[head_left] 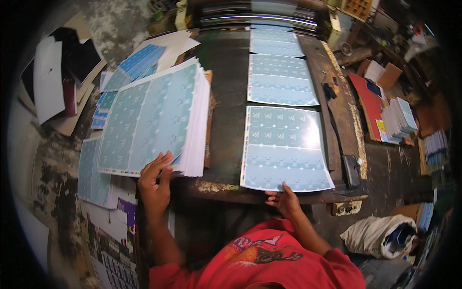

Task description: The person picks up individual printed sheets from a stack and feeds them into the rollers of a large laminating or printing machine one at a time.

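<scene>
My left hand [157, 174] is at the near right corner of a tall stack of printed sheets [144, 120], fingers closed on the top sheet's corner, which curls up slightly. Blue-green panels with pale designs cover the sheets. My right hand [286, 201] pinches the near edge of a single printed sheet [284, 147], thumb on top and fingers underneath. That sheet lies on the dark machine bed [226, 125]. Beyond it, in line, are a second sheet [281, 79] and a third sheet [275, 42], which reaches toward the metal rollers [260, 21].
More printed sheets [94, 168] lie left of and below the big stack. Cardboard and black and white boards [50, 82] lean at the far left. A dark strap [337, 130] runs along the bed's right side. At right are stacked cards [399, 120] and a white sack [380, 236].
</scene>
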A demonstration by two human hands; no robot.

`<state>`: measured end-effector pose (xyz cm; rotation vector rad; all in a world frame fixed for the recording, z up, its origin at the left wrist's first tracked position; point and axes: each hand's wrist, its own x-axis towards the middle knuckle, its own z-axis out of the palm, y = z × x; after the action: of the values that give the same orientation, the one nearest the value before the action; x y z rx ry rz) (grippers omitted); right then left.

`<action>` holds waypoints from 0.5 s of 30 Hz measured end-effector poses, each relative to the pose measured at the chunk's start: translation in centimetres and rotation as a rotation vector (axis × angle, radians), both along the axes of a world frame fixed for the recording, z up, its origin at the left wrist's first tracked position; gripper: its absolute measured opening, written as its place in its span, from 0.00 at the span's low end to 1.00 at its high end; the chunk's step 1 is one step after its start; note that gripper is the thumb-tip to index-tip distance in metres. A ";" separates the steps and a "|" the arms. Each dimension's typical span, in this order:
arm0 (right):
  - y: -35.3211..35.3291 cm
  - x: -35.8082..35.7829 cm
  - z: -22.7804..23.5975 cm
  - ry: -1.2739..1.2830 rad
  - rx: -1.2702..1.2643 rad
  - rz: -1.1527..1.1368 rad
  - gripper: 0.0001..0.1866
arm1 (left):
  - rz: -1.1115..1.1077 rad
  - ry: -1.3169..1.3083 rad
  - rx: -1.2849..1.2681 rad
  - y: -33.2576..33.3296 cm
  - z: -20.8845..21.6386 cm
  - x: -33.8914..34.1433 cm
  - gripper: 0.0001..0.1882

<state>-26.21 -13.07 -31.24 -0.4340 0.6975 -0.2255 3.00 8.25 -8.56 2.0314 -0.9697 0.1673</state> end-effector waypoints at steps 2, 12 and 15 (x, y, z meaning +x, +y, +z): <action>-0.3 0.9 -0.1 -0.001 -0.025 -0.085 0.33 | 0.041 0.063 -0.038 -1.0 0.3 -0.8 0.13; 0.4 2.7 4.8 0.074 -0.089 -0.243 0.33 | -0.222 -0.105 -0.114 -0.8 1.2 -2.8 0.08; -0.2 2.4 10.0 -0.415 -0.181 -0.037 0.39 | -0.565 -0.113 0.100 -1.3 1.9 -4.8 0.13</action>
<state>-23.76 -13.24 -21.21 -0.5278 0.2789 -0.4022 -1.80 6.99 -6.66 1.7677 -1.6074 -0.0742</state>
